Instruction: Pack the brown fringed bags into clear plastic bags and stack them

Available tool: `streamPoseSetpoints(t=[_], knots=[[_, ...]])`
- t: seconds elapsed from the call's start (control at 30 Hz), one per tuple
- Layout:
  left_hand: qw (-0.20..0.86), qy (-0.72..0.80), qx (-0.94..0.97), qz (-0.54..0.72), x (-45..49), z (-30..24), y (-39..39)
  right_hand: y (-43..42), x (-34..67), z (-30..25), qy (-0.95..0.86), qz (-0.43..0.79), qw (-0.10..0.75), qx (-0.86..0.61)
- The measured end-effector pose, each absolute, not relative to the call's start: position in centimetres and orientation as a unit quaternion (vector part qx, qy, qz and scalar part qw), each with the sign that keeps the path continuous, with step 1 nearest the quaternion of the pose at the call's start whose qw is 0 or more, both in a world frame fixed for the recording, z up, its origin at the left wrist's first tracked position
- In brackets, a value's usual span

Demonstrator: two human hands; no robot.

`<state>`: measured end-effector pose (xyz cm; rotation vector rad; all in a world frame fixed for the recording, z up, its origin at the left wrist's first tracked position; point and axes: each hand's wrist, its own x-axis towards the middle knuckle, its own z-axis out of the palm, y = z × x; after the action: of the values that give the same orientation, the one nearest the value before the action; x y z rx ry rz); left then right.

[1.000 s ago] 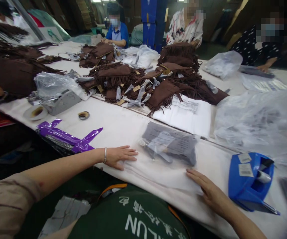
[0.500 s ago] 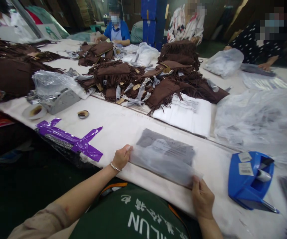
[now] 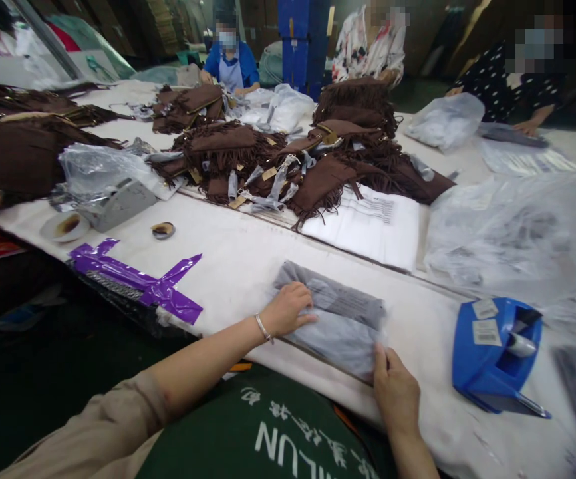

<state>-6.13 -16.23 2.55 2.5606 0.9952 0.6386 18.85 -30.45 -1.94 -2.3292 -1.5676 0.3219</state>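
A flat grey packet in a clear plastic bag [image 3: 338,332] with printed lines lies on the table in front of me. My left hand [image 3: 288,309] rests on its left part, fingers bent a little and lying on the plastic, thumb out to the side. At the lower right corner, my right hand [image 3: 396,384] is closed, pinching the bag's edge between thumb and fingers. The bag's clear lower part looks folded up over the grey piece. Right of it stands a blue tape dispenser [image 3: 487,359] with paper labels.
Brown fringed bags [image 3: 238,146] are piled beyond, beside a stack of white printed plastic bags [image 3: 372,226]. Loose clear plastic [image 3: 512,233] spreads at right. Purple tape [image 3: 138,279] marks the left edge, near a grey dispenser [image 3: 123,203]. Several co-workers sit or stand around the table.
My left hand has let go of the bag's left edge and moved right onto its top. My right hand keeps its grip, slightly further left. The bag now looks narrower.
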Motion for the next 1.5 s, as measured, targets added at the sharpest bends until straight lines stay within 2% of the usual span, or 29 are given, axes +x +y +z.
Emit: streamPoseSetpoints(t=[0.1,0.2,0.23,0.3,0.37,0.43,0.67,0.87,1.1,1.27,1.5], knots=[[0.199,0.367,0.877,0.237,-4.6,0.2,-15.8,-30.6,20.0,-1.6,-0.496,0.225,0.251,-0.8],[0.216,0.357,0.872,0.256,-4.6,-0.6,-15.3,-31.9,22.9,-0.8,-0.355,0.358,0.393,-0.769],[0.22,0.351,0.873,0.259,-4.7,-0.7,-15.2,-32.5,24.2,-0.5,-0.299,0.348,0.449,-0.767],[0.225,0.343,0.874,0.26,-4.9,-0.7,-14.9,-34.0,27.2,0.5,-0.206,0.241,0.538,-0.781],[0.225,0.34,0.876,0.257,-4.9,-0.9,-14.6,-35.0,30.2,1.5,-0.159,0.11,0.569,-0.799],[0.221,0.339,0.878,0.255,-4.8,-1.1,-14.5,-35.2,32.6,2.5,-0.155,0.059,0.561,-0.811],[0.209,0.35,0.877,0.253,-4.8,-1.0,-14.8,-34.5,32.6,2.8,-0.223,0.067,0.533,-0.814],[0.209,0.361,0.876,0.242,-4.9,-1.2,-14.9,-37.6,32.5,0.8,-0.279,-0.019,0.429,-0.859],[0.214,0.362,0.875,0.24,-4.9,-1.2,-14.8,-34.3,33.4,3.1,-0.289,0.071,0.496,-0.816],[0.217,0.38,0.869,0.231,-5.0,-0.7,-15.4,-35.6,29.3,2.9,-0.233,-0.009,0.556,-0.798],[0.242,0.408,0.85,0.23,-5.3,-0.7,-15.5,-37.9,29.1,2.9,-0.251,0.015,0.417,-0.873]])
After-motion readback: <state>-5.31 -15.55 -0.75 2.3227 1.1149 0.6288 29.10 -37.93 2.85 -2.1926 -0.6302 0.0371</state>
